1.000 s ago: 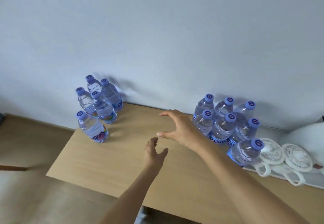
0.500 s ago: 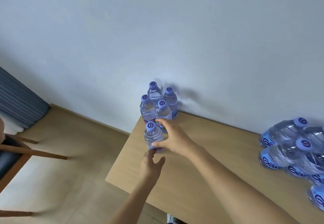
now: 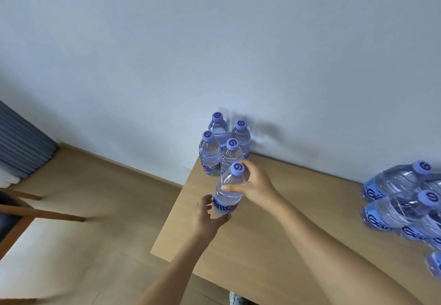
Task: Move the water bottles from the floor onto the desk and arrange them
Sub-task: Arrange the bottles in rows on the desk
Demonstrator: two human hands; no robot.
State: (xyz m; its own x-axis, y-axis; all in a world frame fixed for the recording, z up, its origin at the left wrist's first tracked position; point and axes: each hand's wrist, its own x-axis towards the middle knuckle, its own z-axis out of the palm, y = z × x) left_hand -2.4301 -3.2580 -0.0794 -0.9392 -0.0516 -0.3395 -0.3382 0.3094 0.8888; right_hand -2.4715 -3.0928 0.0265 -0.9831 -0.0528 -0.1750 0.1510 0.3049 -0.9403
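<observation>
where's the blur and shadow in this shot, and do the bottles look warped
Head view: the four-bottle cluster at the desk's far left corner is fairly sharp and throws a soft grey shadow rightward on the wall; the large bottles at the right edge are smeared and lean outward, wide-angle stretch; the chair at left is blurred too.

The right hand gripped the upper part of a water bottle near the desk's left corner, while the left hand cupped its base. Four bottles stood just behind it against the wall.
</observation>
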